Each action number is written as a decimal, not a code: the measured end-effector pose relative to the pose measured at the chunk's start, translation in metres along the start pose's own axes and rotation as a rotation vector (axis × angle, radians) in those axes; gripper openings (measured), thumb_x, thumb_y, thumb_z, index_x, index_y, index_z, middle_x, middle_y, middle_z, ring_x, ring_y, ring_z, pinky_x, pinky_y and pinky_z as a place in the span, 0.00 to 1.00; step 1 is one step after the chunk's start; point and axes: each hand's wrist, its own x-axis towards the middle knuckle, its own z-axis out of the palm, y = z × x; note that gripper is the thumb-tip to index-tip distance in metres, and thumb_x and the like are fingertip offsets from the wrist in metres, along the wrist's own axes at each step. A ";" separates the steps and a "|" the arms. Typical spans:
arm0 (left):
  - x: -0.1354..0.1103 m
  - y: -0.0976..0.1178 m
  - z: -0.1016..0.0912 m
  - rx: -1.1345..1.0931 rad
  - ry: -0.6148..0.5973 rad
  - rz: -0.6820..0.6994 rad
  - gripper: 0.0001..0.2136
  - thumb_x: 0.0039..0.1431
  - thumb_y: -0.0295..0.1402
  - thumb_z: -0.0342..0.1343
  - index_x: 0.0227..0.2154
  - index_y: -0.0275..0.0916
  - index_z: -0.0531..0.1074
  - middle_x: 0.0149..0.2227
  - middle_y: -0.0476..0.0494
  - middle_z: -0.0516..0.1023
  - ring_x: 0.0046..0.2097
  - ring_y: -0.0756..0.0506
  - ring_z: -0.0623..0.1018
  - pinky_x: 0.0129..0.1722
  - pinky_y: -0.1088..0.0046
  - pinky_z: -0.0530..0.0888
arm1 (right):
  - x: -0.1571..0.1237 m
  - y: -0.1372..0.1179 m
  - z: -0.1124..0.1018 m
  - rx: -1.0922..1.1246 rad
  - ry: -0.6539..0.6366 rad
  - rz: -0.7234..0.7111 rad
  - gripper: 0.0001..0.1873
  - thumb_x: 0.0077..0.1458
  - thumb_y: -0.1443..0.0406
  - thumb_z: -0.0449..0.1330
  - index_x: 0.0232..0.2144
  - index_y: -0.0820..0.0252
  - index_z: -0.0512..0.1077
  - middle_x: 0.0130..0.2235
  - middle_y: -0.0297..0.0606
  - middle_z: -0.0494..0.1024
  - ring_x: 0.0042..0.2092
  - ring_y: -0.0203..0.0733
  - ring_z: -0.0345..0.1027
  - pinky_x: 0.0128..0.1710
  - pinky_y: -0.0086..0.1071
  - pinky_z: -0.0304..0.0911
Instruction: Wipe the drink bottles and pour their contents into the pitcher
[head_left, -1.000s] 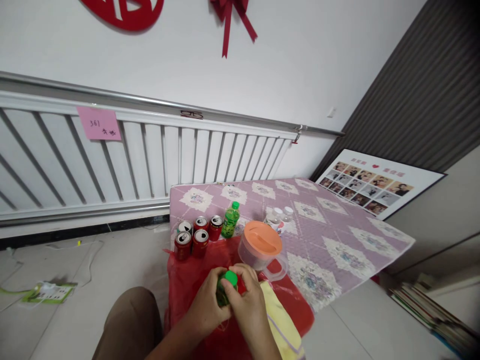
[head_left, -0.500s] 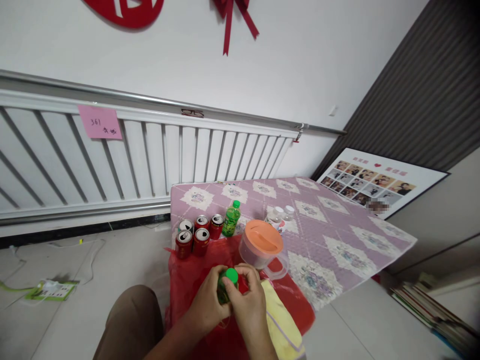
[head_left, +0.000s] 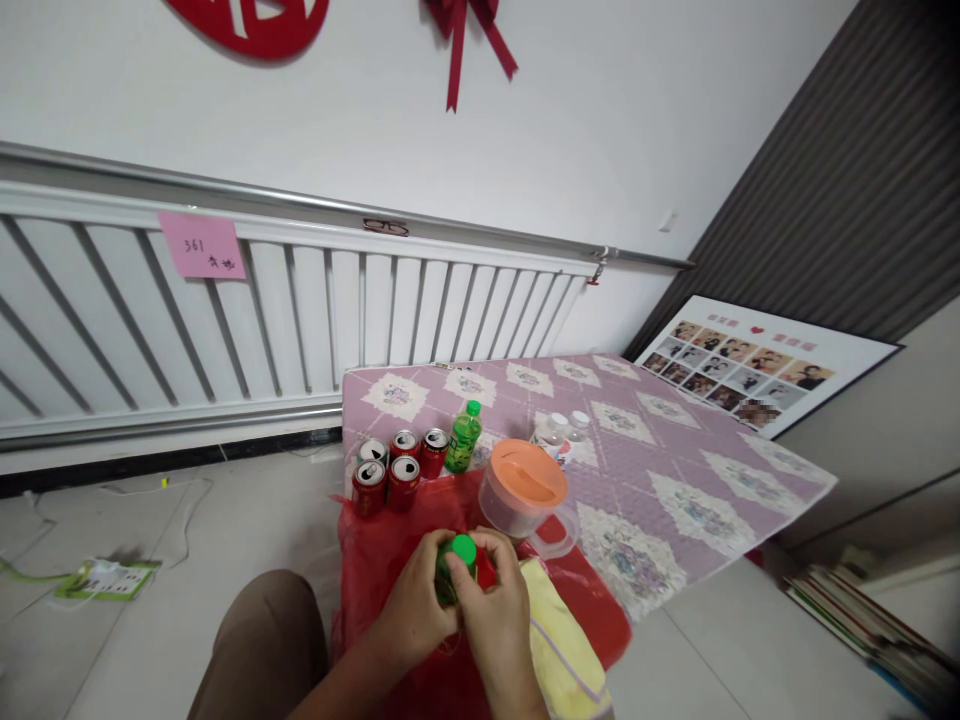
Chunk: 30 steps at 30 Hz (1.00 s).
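Pink note (head_left: 202, 246) on white radiator (head_left: 379, 310) — red bow (head_left: 457, 18) on wall (head_left: 592, 120) above — photo board (head_left: 765, 362) at right.

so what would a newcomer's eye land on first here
Probably the bright orange lid on the clear pitcher, near the middle, just beyond the hands. Next, the left hand and right hand around a green-capped bottle, above red plastic. Farther left, five drink cans stand clustered beside another green bottle.
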 end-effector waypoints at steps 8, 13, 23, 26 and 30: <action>0.000 -0.002 0.001 -0.011 -0.001 0.014 0.27 0.46 0.26 0.61 0.50 0.38 0.62 0.50 0.37 0.74 0.48 0.40 0.77 0.48 0.63 0.73 | 0.002 0.002 0.002 0.003 0.012 -0.046 0.07 0.46 0.63 0.63 0.31 0.56 0.73 0.39 0.41 0.77 0.44 0.49 0.70 0.48 0.42 0.64; 0.002 -0.001 0.001 -0.025 -0.018 0.020 0.28 0.45 0.25 0.61 0.51 0.37 0.61 0.49 0.37 0.73 0.48 0.40 0.76 0.48 0.62 0.73 | 0.004 0.004 -0.005 0.048 -0.108 -0.051 0.10 0.49 0.64 0.61 0.37 0.56 0.75 0.44 0.43 0.78 0.49 0.49 0.70 0.51 0.42 0.64; 0.001 0.001 0.000 -0.014 -0.016 0.039 0.29 0.45 0.24 0.61 0.52 0.39 0.61 0.50 0.37 0.74 0.48 0.40 0.77 0.49 0.62 0.73 | -0.002 -0.001 -0.003 0.147 -0.131 0.093 0.28 0.47 0.64 0.62 0.52 0.55 0.67 0.54 0.45 0.74 0.55 0.50 0.68 0.54 0.44 0.64; 0.001 0.001 0.000 -0.017 -0.008 0.038 0.28 0.45 0.23 0.60 0.51 0.38 0.61 0.49 0.36 0.74 0.48 0.39 0.77 0.49 0.61 0.73 | -0.001 -0.003 0.003 0.111 -0.042 0.122 0.20 0.42 0.64 0.64 0.42 0.56 0.69 0.44 0.43 0.77 0.46 0.50 0.72 0.47 0.42 0.68; 0.001 -0.002 0.000 -0.020 -0.003 0.025 0.29 0.44 0.24 0.61 0.51 0.38 0.62 0.50 0.37 0.74 0.48 0.39 0.77 0.49 0.62 0.73 | 0.001 0.001 0.001 0.059 -0.071 0.020 0.10 0.46 0.65 0.61 0.34 0.56 0.70 0.41 0.41 0.77 0.44 0.48 0.72 0.48 0.43 0.66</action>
